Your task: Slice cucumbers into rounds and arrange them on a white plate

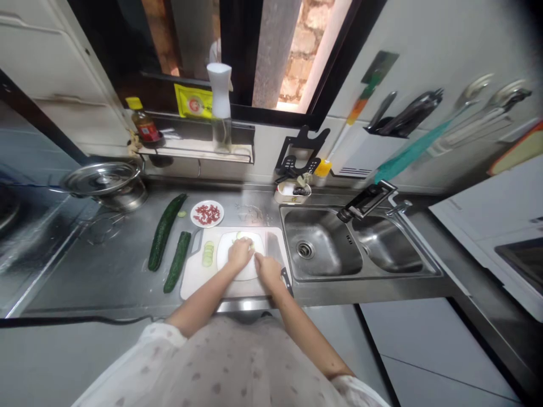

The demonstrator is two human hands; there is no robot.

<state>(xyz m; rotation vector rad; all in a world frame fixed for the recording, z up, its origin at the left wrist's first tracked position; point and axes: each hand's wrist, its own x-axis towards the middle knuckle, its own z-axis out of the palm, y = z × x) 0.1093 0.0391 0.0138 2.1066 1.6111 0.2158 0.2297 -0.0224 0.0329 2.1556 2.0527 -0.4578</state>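
Note:
My left hand [241,253] is over a white plate [226,261] with its fingers curled down onto pale green cucumber slices [240,234] near the plate's far side. Close beside it, my right hand [268,272] reaches over the plate's right edge, fingers drawn together; what they pinch is too small to make out. The plate lies on a white cutting board [197,280]. A short row of cucumber slices [207,254] rests on the board to the left. Along its right side lies a kitchen knife [275,247] with a black handle, partly behind my right hand.
Two cucumber pieces [167,232] lie left of the board. Behind it stands a small plate of chopped reddish bits [207,214]. A double sink [328,243] is at the right, a lidded steel pot [121,189] at the far left, and a shelf [190,148] above the counter.

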